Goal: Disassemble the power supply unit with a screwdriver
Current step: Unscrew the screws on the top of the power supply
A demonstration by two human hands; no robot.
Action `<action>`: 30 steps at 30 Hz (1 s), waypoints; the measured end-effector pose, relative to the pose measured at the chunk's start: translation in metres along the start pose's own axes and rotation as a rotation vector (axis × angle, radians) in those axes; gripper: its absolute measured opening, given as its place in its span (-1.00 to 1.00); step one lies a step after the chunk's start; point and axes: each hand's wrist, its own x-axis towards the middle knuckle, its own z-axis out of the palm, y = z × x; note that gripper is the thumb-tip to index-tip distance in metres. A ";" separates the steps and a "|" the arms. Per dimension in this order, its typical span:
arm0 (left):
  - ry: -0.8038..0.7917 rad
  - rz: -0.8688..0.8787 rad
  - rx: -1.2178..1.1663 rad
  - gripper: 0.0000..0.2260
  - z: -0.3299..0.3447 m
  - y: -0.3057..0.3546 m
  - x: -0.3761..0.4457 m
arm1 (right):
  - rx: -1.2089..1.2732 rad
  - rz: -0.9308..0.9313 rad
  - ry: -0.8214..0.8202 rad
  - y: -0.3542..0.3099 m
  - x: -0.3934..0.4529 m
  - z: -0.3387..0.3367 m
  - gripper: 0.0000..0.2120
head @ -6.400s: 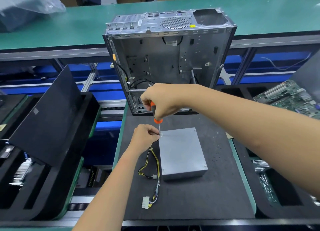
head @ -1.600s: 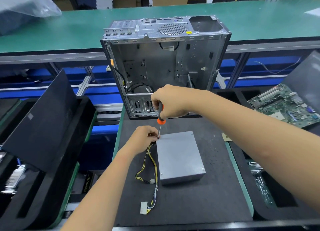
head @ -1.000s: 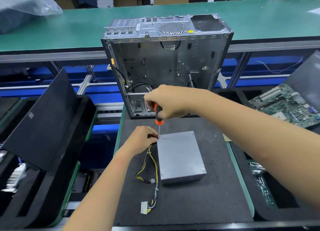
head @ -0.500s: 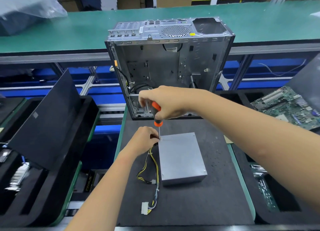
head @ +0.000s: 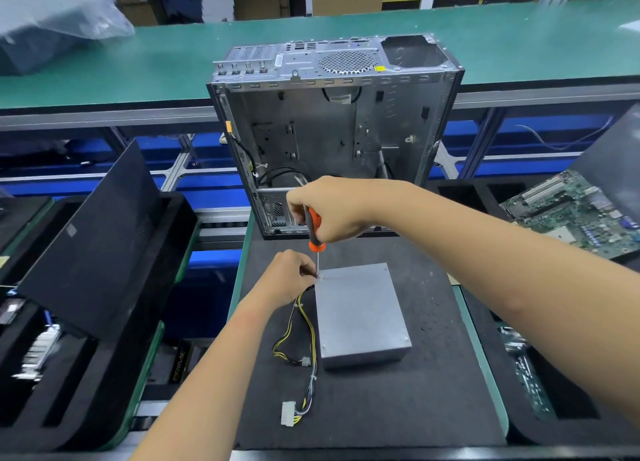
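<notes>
Gripping the screwdriver (head: 314,230), the right hand (head: 329,211) sets its tip on the PSU (head: 360,313) corner screw; the left hand (head: 289,275) pinches there. The tip may slip, or the screw roll off the bench (head: 433,391).

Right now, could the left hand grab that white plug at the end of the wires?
Probably yes. The left hand is by the power supply, steadying the screwdriver tip. The white plug lies uncovered on the mat, nearer the person.
</notes>
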 end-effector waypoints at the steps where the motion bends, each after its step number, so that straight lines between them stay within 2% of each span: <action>1: 0.000 -0.002 -0.002 -0.90 0.000 0.000 0.000 | -0.033 0.026 0.010 -0.001 0.000 0.001 -0.82; 3: -0.004 -0.011 -0.007 -0.91 0.000 0.001 0.001 | -0.117 0.123 0.035 -0.001 0.001 0.001 -0.68; 5: -0.007 -0.017 -0.008 -0.92 0.000 0.001 0.001 | -0.256 0.127 0.049 -0.001 0.003 0.001 -0.65; 9: -0.012 -0.015 -0.008 -0.96 -0.001 0.002 0.002 | -0.109 -0.002 0.011 0.003 0.000 -0.004 -0.95; 11: -0.002 -0.009 -0.024 -0.96 -0.001 0.003 0.002 | -0.057 -0.037 -0.015 0.002 -0.004 -0.006 -0.81; 12: 0.005 -0.007 -0.027 -0.95 0.000 0.003 0.002 | -0.050 -0.025 -0.005 0.002 -0.005 -0.004 -0.83; 13: 0.009 -0.006 -0.026 -0.95 0.000 0.003 0.002 | -0.064 0.002 0.014 0.001 -0.004 -0.001 -0.87; 16: 0.011 -0.005 -0.012 -0.95 0.001 0.003 0.003 | -0.113 0.142 0.013 0.002 -0.001 0.001 -0.65; 17: 0.009 -0.004 -0.008 -0.94 0.001 0.003 0.003 | -0.127 0.138 -0.004 0.001 0.000 0.001 -0.64; 18: 0.007 -0.002 -0.003 -0.94 0.001 0.003 0.003 | -0.129 0.111 -0.012 0.001 0.000 0.000 -0.69; 20: 0.006 0.005 0.021 -0.93 0.002 0.003 0.004 | -0.099 0.054 0.001 0.002 -0.002 -0.003 -0.90; 21: 0.009 0.011 0.037 -0.94 0.003 0.003 0.004 | -0.088 0.033 0.005 0.001 -0.005 -0.004 -0.92; 23: 0.011 0.020 0.076 -0.94 0.004 0.003 0.004 | -0.072 0.028 -0.006 0.001 -0.008 -0.004 -0.80; 30: 0.011 0.115 0.364 -0.94 0.011 0.004 0.006 | -0.055 0.002 0.071 0.001 -0.006 0.001 -0.87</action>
